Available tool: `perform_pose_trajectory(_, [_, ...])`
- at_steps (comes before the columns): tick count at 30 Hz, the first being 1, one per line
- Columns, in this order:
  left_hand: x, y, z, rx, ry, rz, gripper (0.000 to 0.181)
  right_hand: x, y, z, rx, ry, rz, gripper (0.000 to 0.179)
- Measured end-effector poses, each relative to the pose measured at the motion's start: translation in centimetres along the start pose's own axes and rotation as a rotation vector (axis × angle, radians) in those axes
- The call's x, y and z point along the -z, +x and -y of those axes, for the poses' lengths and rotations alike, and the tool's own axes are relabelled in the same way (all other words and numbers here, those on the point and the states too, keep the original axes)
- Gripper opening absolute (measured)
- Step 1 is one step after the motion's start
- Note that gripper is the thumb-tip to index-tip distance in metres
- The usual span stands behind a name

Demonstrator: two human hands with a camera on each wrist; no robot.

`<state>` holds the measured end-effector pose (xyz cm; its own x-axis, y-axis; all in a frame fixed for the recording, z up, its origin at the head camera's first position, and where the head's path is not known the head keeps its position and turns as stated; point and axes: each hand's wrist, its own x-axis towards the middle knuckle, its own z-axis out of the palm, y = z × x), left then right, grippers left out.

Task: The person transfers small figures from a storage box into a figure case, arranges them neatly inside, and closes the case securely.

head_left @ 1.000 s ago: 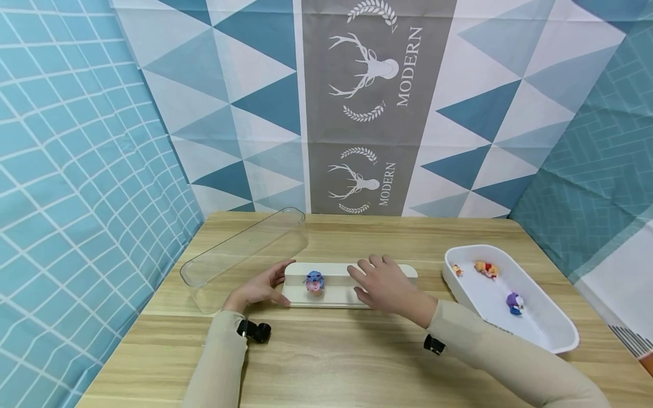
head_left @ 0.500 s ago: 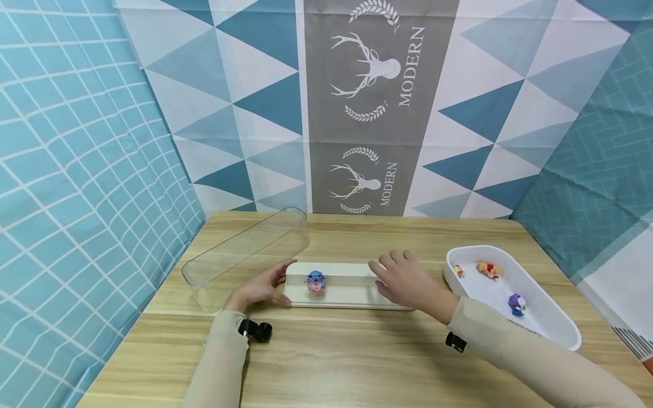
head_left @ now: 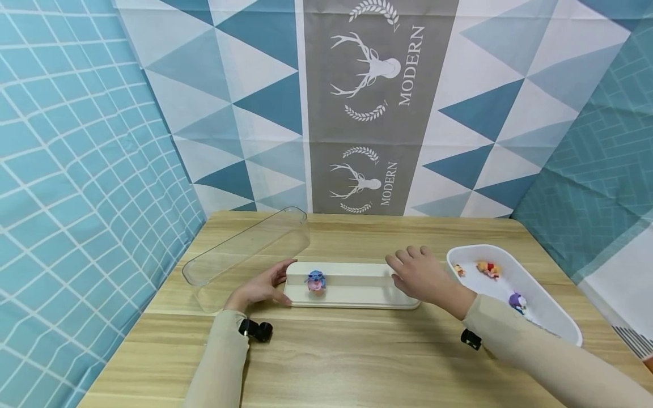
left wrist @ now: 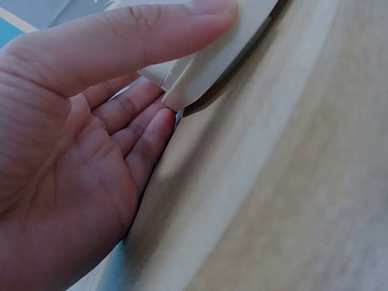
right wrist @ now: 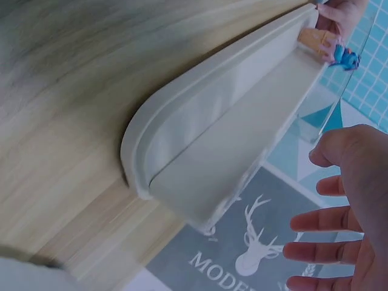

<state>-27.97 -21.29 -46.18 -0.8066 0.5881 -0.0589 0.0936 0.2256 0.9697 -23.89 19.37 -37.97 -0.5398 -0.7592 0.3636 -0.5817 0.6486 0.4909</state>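
Note:
A long cream stepped display base (head_left: pixel 347 294) lies on the wooden table. At its left part stands a small blue and pink figurine (head_left: pixel 316 282), whose orange cone-like lower part shows in the right wrist view. My left hand (head_left: pixel 259 286) holds the base's left end; in the left wrist view the thumb (left wrist: pixel 182 27) lies over its front edge and the other fingers are at its end. Above the base's right end is my right hand (head_left: pixel 425 276), fingers spread and loosely bent, with nothing in it. In the right wrist view that hand (right wrist: pixel 357 212) is apart from the base.
A transparent box-like cover (head_left: pixel 245 249) lies slanted behind my left hand. On the right, a white tray (head_left: pixel 556 326) contains an orange and red figurine (head_left: pixel 488 270), a smaller orange one (head_left: pixel 459 271) and a purple one (head_left: pixel 517 302). Patterned cloth (head_left: pixel 357 113) hangs behind the table.
My right hand has moved to the right along the base, uncovering more of its right part. My left hand, the base and the figurine on it have stayed in place.

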Motion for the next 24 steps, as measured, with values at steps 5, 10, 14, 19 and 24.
perform_pose_trajectory(5, [0.0, 0.0, 0.0, 0.002, 0.002, 0.001, 0.112, 0.0, -0.5, -1.3, -0.028, 0.03, 0.006, 0.04])
perform_pose_trajectory(10, [-0.1, 0.1, -0.1, 0.003, -0.004, 0.001, 0.111, 0.0, -1.1, -2.9, -0.053, 0.027, 0.013, 0.038])
perform_pose_trajectory(14, [-0.1, 0.1, -0.1, 0.005, -0.003, 0.0, 0.111, 0.0, -1.7, -4.1, -0.061, 0.026, 0.025, 0.038])
perform_pose_trajectory(19, [-0.1, 0.0, 0.0, 0.001, 0.0, -0.004, 0.111, -0.1, -2.5, -5.5, -0.079, 0.034, 0.023, 0.037])
perform_pose_trajectory(24, [0.0, 0.1, 0.0, -0.002, 0.011, -0.004, 0.112, -0.6, -3.4, -6.7, -0.089, 0.018, 0.02, 0.036])
